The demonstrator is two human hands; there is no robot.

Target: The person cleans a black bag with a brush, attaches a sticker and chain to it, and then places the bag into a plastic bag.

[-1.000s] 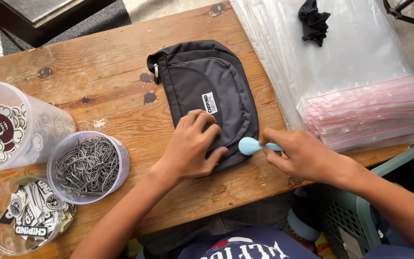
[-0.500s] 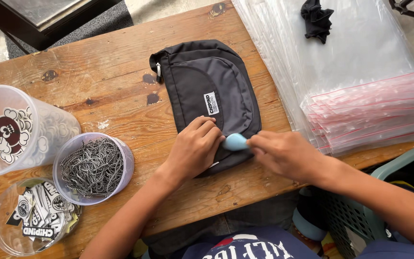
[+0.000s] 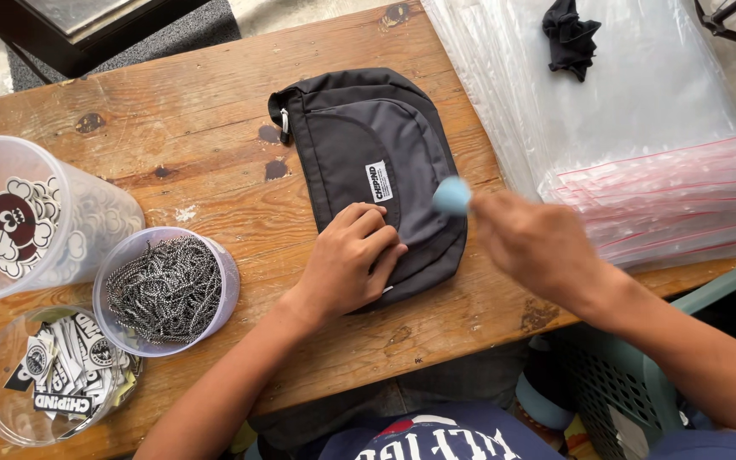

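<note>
Near the bottom left, a tub of printed tags [image 3: 57,379] and a tub of little chains [image 3: 166,290]. In the middle, left hand [image 3: 347,264] pressed flat on the dark gray bag [image 3: 376,162], fingers bent. Right hand [image 3: 538,247], blurry, closed around a light blue tool [image 3: 451,195] at the bag's right edge. Farther right, clear bags [image 3: 641,145].

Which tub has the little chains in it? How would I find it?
Look at the left end of the wooden table, where three clear plastic tubs sit close together. The tub of chains is the middle one, nearest the left hand. It holds a tangle of grey metal ball chains, while its neighbours hold printed stickers or tags.
</note>
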